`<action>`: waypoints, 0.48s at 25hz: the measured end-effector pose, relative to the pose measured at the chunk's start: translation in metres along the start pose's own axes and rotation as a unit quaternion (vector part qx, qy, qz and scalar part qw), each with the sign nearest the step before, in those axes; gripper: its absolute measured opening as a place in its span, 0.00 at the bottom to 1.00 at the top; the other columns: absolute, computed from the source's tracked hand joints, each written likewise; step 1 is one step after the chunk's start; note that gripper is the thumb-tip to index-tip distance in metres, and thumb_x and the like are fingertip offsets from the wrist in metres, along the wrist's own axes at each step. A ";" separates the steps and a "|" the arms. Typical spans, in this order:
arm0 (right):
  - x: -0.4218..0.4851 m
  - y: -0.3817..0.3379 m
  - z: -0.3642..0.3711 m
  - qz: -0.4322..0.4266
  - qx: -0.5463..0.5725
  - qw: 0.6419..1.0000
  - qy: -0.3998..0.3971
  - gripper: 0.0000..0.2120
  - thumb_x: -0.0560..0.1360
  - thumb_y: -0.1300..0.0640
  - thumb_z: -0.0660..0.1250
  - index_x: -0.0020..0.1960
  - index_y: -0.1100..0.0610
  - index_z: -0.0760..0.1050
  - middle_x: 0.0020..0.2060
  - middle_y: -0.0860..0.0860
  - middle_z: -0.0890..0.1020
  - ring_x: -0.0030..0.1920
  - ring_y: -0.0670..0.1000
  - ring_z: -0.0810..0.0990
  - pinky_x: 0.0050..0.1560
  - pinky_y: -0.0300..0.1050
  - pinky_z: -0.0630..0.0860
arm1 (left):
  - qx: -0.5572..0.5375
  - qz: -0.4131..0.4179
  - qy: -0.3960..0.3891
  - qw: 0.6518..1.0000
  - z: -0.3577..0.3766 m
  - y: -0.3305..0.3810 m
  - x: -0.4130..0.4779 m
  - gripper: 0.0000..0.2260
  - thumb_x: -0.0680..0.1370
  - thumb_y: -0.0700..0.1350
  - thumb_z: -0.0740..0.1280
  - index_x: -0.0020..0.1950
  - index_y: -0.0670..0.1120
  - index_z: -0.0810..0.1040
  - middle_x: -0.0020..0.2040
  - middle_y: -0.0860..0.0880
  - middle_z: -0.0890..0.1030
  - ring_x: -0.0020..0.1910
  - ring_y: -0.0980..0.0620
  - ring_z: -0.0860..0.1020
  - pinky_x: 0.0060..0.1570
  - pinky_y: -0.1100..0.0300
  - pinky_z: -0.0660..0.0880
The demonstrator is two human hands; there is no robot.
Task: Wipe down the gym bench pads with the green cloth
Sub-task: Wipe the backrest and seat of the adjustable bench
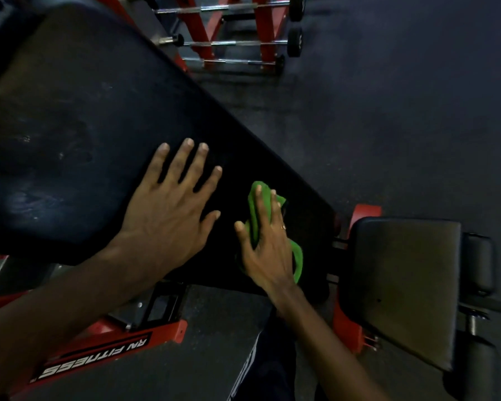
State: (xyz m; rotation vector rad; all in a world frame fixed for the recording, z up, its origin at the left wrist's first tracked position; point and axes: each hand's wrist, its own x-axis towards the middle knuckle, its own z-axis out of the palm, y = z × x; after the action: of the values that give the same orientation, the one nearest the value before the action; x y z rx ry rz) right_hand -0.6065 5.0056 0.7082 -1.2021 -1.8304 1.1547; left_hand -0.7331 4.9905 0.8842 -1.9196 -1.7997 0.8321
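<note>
Green cloth (256,215) lies bunched on the back pad (84,125), near its lower end, pressed under the right hand (268,244), its grip released, fingers straight. Left hand (168,209), grip likewise released, rests flat on the pad beside it. Unheld, the bunched cloth may slide out and skip patches.

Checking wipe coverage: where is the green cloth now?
Head view, right of centre: the green cloth lies under the right hand on the back pad, beside the left hand.
</note>
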 end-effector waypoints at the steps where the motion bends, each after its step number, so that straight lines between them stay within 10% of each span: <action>1: 0.008 0.003 -0.001 0.000 -0.012 1.000 0.010 0.29 0.83 0.40 0.53 0.80 0.38 0.46 0.81 0.43 0.50 0.80 0.45 0.49 0.72 0.40 0.62 | 0.005 0.003 0.004 1.000 0.001 -0.003 -0.001 0.32 0.82 0.61 0.44 0.82 0.48 0.44 0.82 0.38 0.42 0.81 0.38 0.40 0.77 0.39 0.37; 3: 0.037 0.012 -0.005 0.020 -0.006 0.999 0.041 0.26 0.84 0.46 0.54 0.80 0.36 0.49 0.80 0.44 0.55 0.80 0.47 0.55 0.64 0.48 0.74 | 0.031 0.013 0.002 0.999 0.005 -0.003 -0.001 0.32 0.83 0.61 0.43 0.83 0.46 0.44 0.81 0.35 0.43 0.80 0.35 0.42 0.77 0.37 0.39; 8: 0.116 0.027 -0.021 0.112 0.053 0.989 0.084 0.23 0.84 0.43 0.52 0.79 0.39 0.58 0.77 0.43 0.65 0.76 0.49 0.64 0.72 0.57 0.67 | 0.034 0.021 0.001 0.999 0.008 0.000 0.001 0.34 0.82 0.63 0.43 0.82 0.44 0.42 0.80 0.33 0.41 0.79 0.33 0.39 0.76 0.35 0.39; 12: 0.067 -0.003 -0.013 0.129 0.078 0.983 0.106 0.20 0.85 0.46 0.52 0.77 0.43 0.64 0.74 0.41 0.69 0.73 0.46 0.69 0.71 0.49 0.68 | 0.024 0.021 0.006 0.999 0.008 0.001 0.001 0.34 0.82 0.62 0.45 0.82 0.44 0.44 0.81 0.33 0.43 0.80 0.33 0.40 0.76 0.36 0.40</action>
State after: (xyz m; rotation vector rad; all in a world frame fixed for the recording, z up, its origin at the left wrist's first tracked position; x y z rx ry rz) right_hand -0.6204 5.0720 0.7194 -1.4398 -1.4295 1.2331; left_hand -0.7379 4.9901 0.8776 -1.9335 -1.7238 0.8679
